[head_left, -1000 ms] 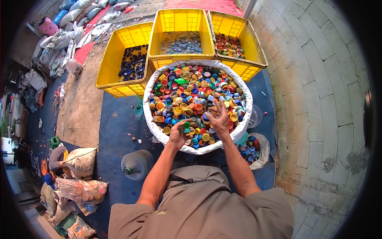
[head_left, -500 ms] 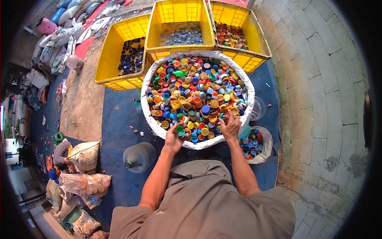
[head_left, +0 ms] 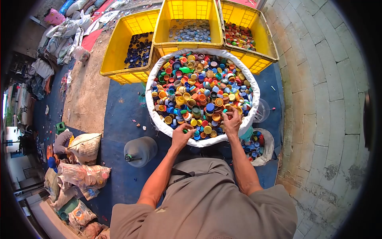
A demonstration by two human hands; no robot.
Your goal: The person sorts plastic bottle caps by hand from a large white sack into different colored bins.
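Observation:
A wide white-rimmed sack (head_left: 256,93) full of mixed plastic bottle caps (head_left: 199,93) stands in front of me. Over its near left edge, my left hand (head_left: 182,135) has its fingers curled round a green bottle cap (head_left: 185,131), mostly covered by the fingers. My right hand (head_left: 232,122) is above the near right part of the heap. Its thumb and fingertips pinch a small green cap (head_left: 225,111).
Behind the sack stand three yellow crates: the left crate (head_left: 109,59) with dark caps, the middle crate (head_left: 189,8) with pale ones, the right crate (head_left: 268,36) with red-orange ones. A large clear bottle (head_left: 140,151) and a small cap bag (head_left: 268,149) flank me. Left, a person (head_left: 63,143) bends among sacks.
My left hand has turned over from palm up, so the green cap is now mostly covered. My right hand stays near the same spot. The whole view has shifted slightly.

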